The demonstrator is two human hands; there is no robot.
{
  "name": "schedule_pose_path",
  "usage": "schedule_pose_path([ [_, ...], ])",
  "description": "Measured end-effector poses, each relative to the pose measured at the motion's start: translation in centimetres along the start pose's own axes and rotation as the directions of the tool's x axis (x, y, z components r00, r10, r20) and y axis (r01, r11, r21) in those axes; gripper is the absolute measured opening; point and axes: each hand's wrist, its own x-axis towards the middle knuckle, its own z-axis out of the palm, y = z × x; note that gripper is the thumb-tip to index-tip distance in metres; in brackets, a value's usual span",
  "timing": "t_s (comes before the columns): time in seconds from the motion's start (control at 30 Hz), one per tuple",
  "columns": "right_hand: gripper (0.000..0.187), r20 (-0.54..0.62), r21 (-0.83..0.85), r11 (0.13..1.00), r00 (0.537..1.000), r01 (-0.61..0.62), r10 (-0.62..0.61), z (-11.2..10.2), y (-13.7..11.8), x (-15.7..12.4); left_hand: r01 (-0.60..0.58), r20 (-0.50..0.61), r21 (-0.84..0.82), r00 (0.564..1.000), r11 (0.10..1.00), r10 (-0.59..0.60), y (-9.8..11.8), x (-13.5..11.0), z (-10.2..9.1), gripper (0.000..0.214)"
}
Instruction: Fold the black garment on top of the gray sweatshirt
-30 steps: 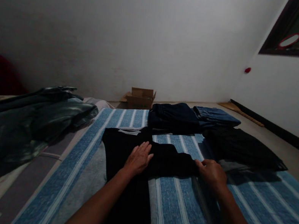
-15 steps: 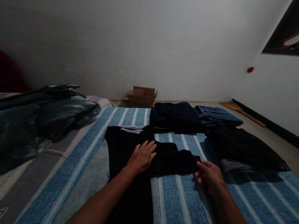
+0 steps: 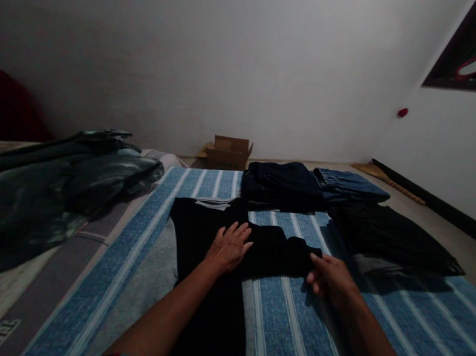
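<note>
A black long-sleeved top (image 3: 211, 327) with some grey at its neck lies spread over the blue striped cloth (image 3: 121, 268). My left hand (image 3: 229, 246) rests on its upper part, palm down with the fingers stretched out. Out at the right, my right hand (image 3: 330, 276) pinches the end of the black sleeve between thumb and fingertips. The sleeve runs sideways from the body of the top, a little rumpled along its upper edge. Its lower body runs out of view at the bottom.
Folded dark blue trousers (image 3: 283, 180), folded jeans (image 3: 351, 184) and a folded black garment (image 3: 393, 236) lie beyond my right hand. A crumpled dark green garment (image 3: 32, 197) spreads at the left. An open cardboard box (image 3: 227, 156) stands by the wall.
The right hand keeps its pinch on the sleeve end, which has shifted very slightly. My left hand stays flat on the top. The whole view has moved a little.
</note>
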Motion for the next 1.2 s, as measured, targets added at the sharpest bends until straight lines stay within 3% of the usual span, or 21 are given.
schedule_pose_path([
  [0.17, 0.025, -0.054, 0.057, 0.987, 0.987, 0.151, -0.148, -2.3, -0.5, -0.9, -0.012, 0.015, -0.029, 1.0, 1.0, 0.013, -0.1, 0.1, 0.1, 0.053],
  [0.3, 0.02, -0.027, -0.14, 0.99, 1.0, -0.019, 0.015, -3.6, 1.4, -1.7, -0.012, 0.024, -0.035, 1.0, 0.999, 0.012, -0.1, 0.1, 0.2, 0.065],
  [0.43, 0.017, -0.097, -0.171, 0.983, 0.994, -0.067, 0.05, -4.1, 2.7, -1.9, -0.02, 0.067, -0.028, 0.997, 0.999, 0.021, 0.0, 0.2, -0.1, 0.077],
  [0.5, 0.019, -0.056, -0.146, 0.988, 0.997, -0.055, 0.047, -4.2, 2.6, -2.1, -0.021, 0.08, -0.021, 0.997, 1.0, 0.023, 0.1, 0.2, -0.2, 0.08],
  [0.63, 0.034, 0.211, -0.092, 0.996, 0.977, -0.016, 0.035, -4.2, 2.0, -2.9, -0.016, 0.088, -0.004, 0.996, 1.0, 0.017, 0.2, 0.2, -0.4, 0.077],
  [0.7, 0.044, 0.281, -0.121, 0.993, 0.959, -0.01, 0.044, -4.2, 2.0, -3.0, -0.015, 0.096, 0.023, 0.995, 1.0, 0.012, 0.6, 0.3, -0.5, 0.073],
  [0.83, 0.04, 0.218, -0.206, 0.978, 0.975, 0.012, 0.034, -4.0, 2.4, -2.3, -0.102, 0.08, 0.077, 0.992, 0.992, 0.096, 2.0, 0.4, -1.2, 0.057],
  [0.93, 0.035, 0.179, -0.228, 0.974, 0.983, 0.007, 0.035, -3.9, 2.5, -1.8, -0.206, 0.133, 0.008, 0.97, 0.978, 0.203, 3.0, 0.4, -1.8, 0.051],
  [1.07, 0.033, 0.159, -0.253, 0.967, 0.987, 0.011, 0.031, -3.9, 2.3, -1.7, -0.202, 0.21, -0.12, 0.952, 0.972, 0.224, 3.2, 0.3, -1.7, 0.049],
  [1.2, 0.038, 0.229, -0.252, 0.967, 0.973, 0.048, 0.012, -4.0, 2.0, -1.9, -0.21, 0.234, -0.12, 0.944, 0.97, 0.233, 3.0, 0.2, -1.2, 0.058],
])
